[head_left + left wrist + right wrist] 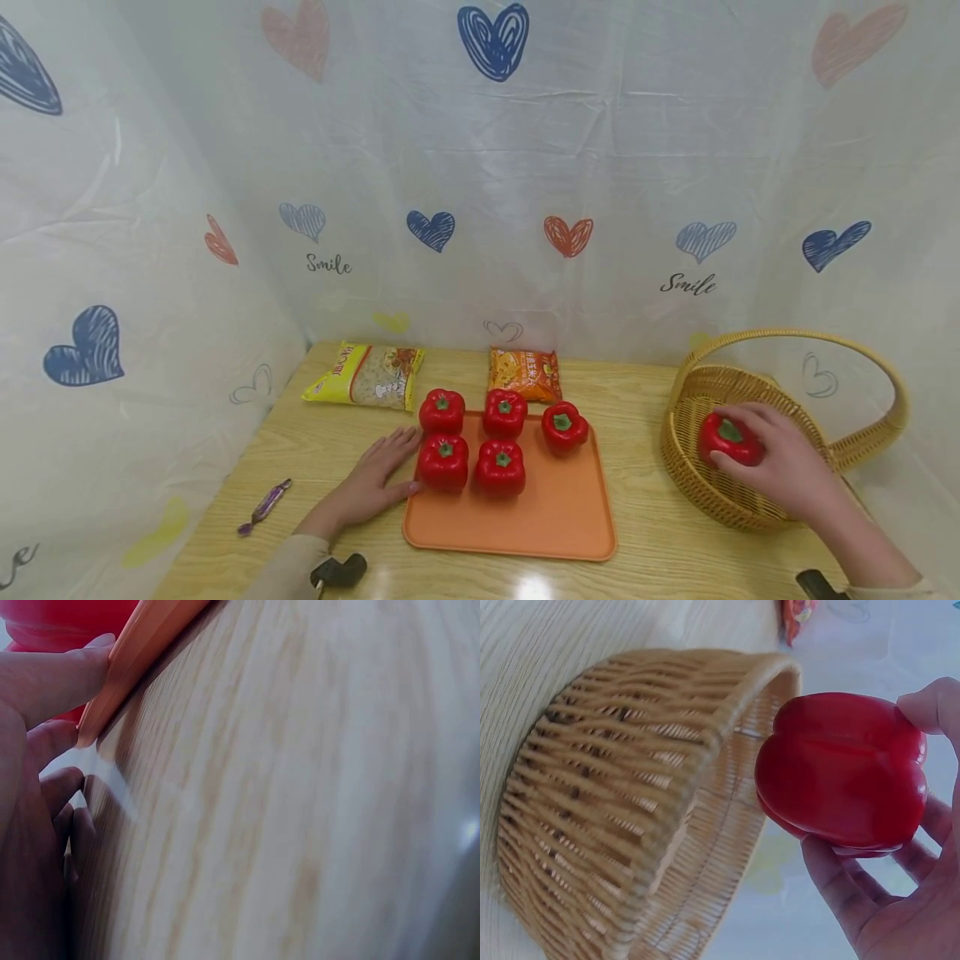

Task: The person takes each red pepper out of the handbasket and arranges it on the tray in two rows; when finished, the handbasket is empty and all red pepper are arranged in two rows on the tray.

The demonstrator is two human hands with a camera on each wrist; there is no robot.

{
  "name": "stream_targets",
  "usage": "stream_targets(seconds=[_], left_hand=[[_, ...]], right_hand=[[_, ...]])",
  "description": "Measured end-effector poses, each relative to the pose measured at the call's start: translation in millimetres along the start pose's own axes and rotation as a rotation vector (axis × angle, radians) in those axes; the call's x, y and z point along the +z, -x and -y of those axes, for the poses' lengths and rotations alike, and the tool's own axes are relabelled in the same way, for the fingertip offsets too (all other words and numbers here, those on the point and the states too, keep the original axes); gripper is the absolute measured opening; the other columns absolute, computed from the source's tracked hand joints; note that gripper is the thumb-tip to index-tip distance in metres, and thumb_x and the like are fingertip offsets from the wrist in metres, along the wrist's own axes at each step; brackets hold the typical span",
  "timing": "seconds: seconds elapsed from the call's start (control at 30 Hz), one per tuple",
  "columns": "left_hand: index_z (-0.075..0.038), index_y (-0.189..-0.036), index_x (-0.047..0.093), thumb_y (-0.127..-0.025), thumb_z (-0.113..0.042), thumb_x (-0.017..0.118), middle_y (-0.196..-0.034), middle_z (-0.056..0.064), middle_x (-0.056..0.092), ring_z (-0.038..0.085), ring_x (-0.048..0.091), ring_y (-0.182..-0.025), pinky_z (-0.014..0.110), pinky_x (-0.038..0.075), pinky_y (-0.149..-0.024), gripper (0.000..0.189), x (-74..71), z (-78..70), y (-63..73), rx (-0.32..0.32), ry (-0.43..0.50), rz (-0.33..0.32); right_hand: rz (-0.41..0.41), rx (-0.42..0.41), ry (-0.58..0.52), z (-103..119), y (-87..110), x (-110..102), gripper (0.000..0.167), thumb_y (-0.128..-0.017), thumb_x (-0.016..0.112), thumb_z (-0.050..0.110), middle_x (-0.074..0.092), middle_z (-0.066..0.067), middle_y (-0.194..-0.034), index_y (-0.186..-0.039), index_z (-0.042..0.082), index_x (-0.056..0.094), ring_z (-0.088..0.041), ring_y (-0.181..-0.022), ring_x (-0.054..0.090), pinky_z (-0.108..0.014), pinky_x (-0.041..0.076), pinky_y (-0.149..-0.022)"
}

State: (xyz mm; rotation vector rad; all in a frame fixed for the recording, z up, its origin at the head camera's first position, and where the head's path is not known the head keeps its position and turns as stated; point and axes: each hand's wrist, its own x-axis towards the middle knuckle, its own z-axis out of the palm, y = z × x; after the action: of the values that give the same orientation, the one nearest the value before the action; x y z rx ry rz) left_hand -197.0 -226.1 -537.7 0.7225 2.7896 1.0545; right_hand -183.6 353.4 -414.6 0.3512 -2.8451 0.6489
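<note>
Over the mouth of a wicker basket (678,467), my right hand (783,458) grips a red bell pepper (840,776) between thumb and fingers. In the right wrist view the pepper is level with the basket's rim (705,750), apart from it. Several more red bell peppers (500,468) stand stem up on an orange tray (540,525), mostly toward its left and back. My left hand (375,475) rests on the table, its thumb touching the tray's left edge (124,671). The left fingers are nearly straight and hold nothing.
A yellow snack bag (367,375) lies at the back left, and an orange snack bag (525,373) sits behind the tray. A purple wrapped candy (265,507) is on the left of the table. The basket's tall handle (795,333) arches above it.
</note>
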Motion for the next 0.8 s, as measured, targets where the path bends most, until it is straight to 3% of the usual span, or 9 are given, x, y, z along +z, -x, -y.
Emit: stream_targets(seconds=[0.37, 0.8], left_hand=[[-0.005, -0.157, 0.038, -0.097, -0.043, 0.065, -0.163, 0.017, 0.033, 0.042, 0.018, -0.153, 0.060, 0.008, -0.121, 0.075, -0.6, -1.5, 0.4, 0.011, -0.002, -0.008], [-0.005, -0.157, 0.039, -0.097, -0.041, 0.065, -0.162, 0.017, 0.034, 0.042, 0.018, -0.153, 0.060, 0.008, -0.121, 0.075, -0.5, -1.2, 0.6, 0.016, 0.005, -0.011]], right_hand=[[0.013, -0.019, -0.017, 19.7, 3.2, 2.9, 0.062, -0.080, 0.088, 0.034, 0.053, -0.020, -0.130, -0.132, 0.009, 0.063, -0.044, -0.107, 0.054, -0.052, 0.060, -0.070], [0.017, -0.075, -0.026, 35.3, 2.7, 13.6, 0.062, -0.080, 0.088, 0.036, 0.056, -0.010, -0.128, -0.133, 0.014, 0.064, -0.036, -0.107, 0.059, -0.032, 0.058, -0.070]])
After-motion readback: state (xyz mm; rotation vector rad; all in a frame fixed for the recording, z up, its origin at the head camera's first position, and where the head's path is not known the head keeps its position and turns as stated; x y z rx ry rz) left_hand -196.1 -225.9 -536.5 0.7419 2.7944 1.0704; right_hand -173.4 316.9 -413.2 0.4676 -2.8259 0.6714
